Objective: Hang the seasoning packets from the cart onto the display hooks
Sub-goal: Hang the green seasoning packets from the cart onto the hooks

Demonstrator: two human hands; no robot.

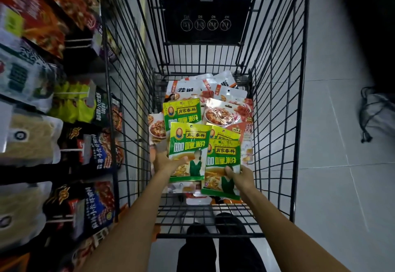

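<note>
Both my hands reach down into the black wire cart (275, 109). My left hand (165, 161) grips a green and yellow curry powder packet (189, 143) by its lower left edge. My right hand (240, 176) pinches a second packet of the same kind (222, 160) at its lower right side. A third green packet (181, 112) and several white and red seasoning packets (222, 111) lie on the cart floor beneath them. The display hooks (70, 148) with hanging packets run along the left.
The shelf rack on the left carries rows of hung sauce and noodle packets (94, 203), close against the cart's side. A folded black child seat panel (205, 19) stands at the cart's far end. Grey floor tiles (333, 164) lie to the right, with a dark bag (376, 111) on them.
</note>
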